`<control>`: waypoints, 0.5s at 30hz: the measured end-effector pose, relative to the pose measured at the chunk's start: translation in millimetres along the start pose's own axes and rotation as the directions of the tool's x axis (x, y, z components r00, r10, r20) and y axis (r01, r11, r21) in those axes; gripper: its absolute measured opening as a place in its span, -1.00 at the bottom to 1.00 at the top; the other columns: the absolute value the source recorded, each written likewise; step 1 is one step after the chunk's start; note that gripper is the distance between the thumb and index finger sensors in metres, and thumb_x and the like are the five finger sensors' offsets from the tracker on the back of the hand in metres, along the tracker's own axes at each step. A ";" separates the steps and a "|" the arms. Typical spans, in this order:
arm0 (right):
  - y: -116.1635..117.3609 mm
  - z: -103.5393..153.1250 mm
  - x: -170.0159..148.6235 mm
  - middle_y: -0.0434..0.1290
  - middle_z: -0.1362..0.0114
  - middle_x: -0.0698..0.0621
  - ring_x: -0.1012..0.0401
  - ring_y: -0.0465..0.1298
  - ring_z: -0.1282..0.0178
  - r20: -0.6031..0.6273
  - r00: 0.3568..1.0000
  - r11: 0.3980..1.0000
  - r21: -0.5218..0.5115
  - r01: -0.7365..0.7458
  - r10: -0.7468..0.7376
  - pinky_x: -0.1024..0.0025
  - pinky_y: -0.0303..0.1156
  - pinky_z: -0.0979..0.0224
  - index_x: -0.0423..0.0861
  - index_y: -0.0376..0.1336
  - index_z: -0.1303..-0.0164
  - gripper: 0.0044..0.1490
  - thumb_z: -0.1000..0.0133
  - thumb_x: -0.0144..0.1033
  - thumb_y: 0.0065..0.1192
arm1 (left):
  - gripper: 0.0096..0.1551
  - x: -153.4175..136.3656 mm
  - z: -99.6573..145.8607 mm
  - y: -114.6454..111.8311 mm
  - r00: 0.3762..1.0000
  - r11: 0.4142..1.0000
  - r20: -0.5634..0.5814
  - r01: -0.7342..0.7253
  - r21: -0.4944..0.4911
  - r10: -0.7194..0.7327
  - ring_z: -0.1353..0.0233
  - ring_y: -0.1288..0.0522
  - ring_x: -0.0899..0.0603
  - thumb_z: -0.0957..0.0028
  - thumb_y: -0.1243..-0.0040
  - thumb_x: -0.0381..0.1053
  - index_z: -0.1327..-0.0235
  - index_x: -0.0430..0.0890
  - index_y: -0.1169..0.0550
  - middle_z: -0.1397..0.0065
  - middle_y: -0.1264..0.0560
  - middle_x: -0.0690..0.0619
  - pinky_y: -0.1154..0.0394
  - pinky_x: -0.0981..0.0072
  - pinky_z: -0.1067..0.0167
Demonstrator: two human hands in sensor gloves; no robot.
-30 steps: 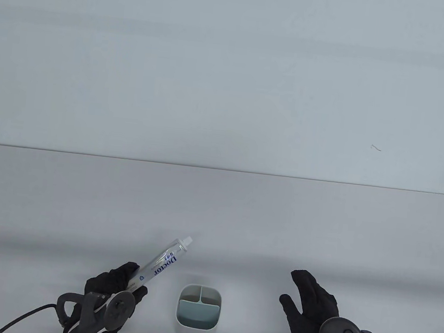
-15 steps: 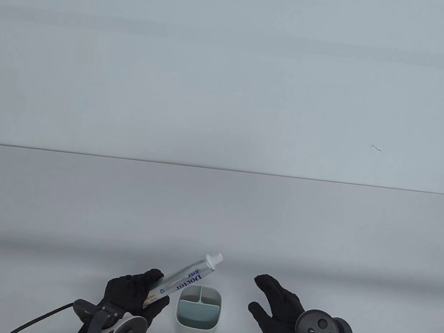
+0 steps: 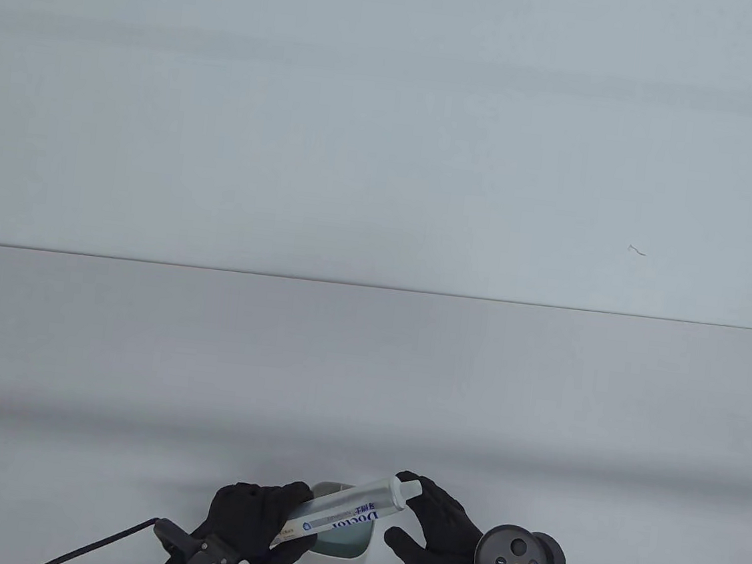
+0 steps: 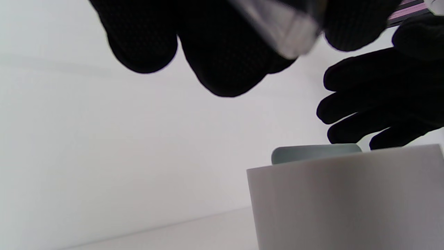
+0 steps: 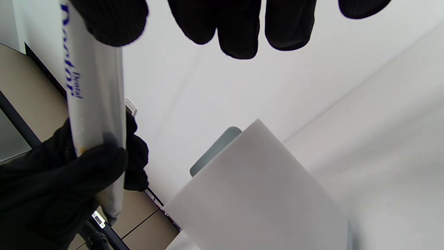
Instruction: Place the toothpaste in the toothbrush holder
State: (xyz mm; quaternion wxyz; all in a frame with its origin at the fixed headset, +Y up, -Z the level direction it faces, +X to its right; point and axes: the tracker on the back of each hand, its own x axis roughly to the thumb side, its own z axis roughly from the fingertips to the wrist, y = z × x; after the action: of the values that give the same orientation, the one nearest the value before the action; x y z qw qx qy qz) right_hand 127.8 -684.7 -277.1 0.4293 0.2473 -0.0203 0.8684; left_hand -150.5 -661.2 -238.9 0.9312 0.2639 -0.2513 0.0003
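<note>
A plain pale grey table point(image 3: 367, 362) against a blank pale wall is seen from above. A white plastic toothpaste tube with blue lettering point(image 3: 341, 515) is grasped at its crimped tail by the left hand in a black glove point(image 3: 250, 517) and held in the air, slanted across the top of the white oval toothbrush holder with a grey-blue divided insert point(image 3: 358, 549). The long axis runs from the left grip up and rightward, cap end point(image 3: 406, 489) farthest from it. The right gloved hand point(image 3: 450, 538) is placed at the cap end, thumb against the tube in the right wrist view; a full clench cannot be told. The tube is judged not yet inserted: it lies near horizontal, so one end must be tipped down over a compartment.
</note>
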 end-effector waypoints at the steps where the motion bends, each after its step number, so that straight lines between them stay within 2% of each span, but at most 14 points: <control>1: 0.2 0.1 0.7 0.18 -0.78 -0.06 -0.21 0.18 -0.77 0.010 1.000 1.000 0.004 0.019 -0.019 -0.39 0.00 -0.53 0.02 0.01 -0.68 -0.17 -0.27 0.18 0.03 | -0.20 2.1 -0.1 -0.4 1.000 1.000 0.013 0.001 0.001 -0.001 -0.05 -0.61 -0.07 -0.02 0.00 0.42 -0.42 0.03 -0.22 -0.28 -0.54 0.05 -0.59 0.05 -0.18; 6: 0.7 2.6 9.9 0.18 -0.78 -0.05 -0.20 0.17 -0.77 0.099 0.993 0.998 -0.004 0.063 -0.062 -0.39 -0.02 -0.54 0.01 0.02 -0.68 -0.25 -0.34 0.11 0.03 | -0.20 12.7 0.3 -1.1 0.998 1.000 0.063 0.021 0.001 -0.021 -0.05 -0.61 -0.07 -0.02 0.00 0.42 -0.42 0.03 -0.21 -0.28 -0.54 0.05 -0.59 0.06 -0.19; 10: 4.0 4.0 18.6 0.18 -0.78 -0.04 -0.18 0.16 -0.79 0.159 0.987 0.999 0.003 0.039 -0.039 -0.39 -0.03 -0.55 -0.03 0.02 -0.69 -0.20 -0.32 0.12 0.05 | -0.20 18.5 0.4 0.4 0.996 1.000 0.089 -0.004 0.014 0.003 -0.07 -0.61 -0.08 -0.03 0.00 0.39 -0.44 0.02 -0.19 -0.31 -0.52 0.04 -0.58 0.05 -0.20; 15: 10.6 4.5 27.8 0.16 -0.78 -0.06 -0.19 0.16 -0.79 0.204 0.969 0.990 0.052 0.130 -0.138 -0.38 -0.03 -0.55 -0.10 -0.03 -0.71 -0.06 -0.24 0.18 0.08 | -0.24 18.4 1.2 0.9 0.985 0.997 0.159 -0.071 0.035 0.065 -0.13 -0.60 -0.09 -0.08 -0.02 0.33 -0.46 0.04 -0.17 -0.36 -0.50 0.02 -0.57 0.02 -0.24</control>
State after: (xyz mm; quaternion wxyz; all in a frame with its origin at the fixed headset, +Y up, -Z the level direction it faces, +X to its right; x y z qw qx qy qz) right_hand 107.5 -672.1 -258.8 0.4777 0.3455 -0.0316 0.8071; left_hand -135.1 -663.5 -228.9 0.9025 0.2730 -0.3328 0.0163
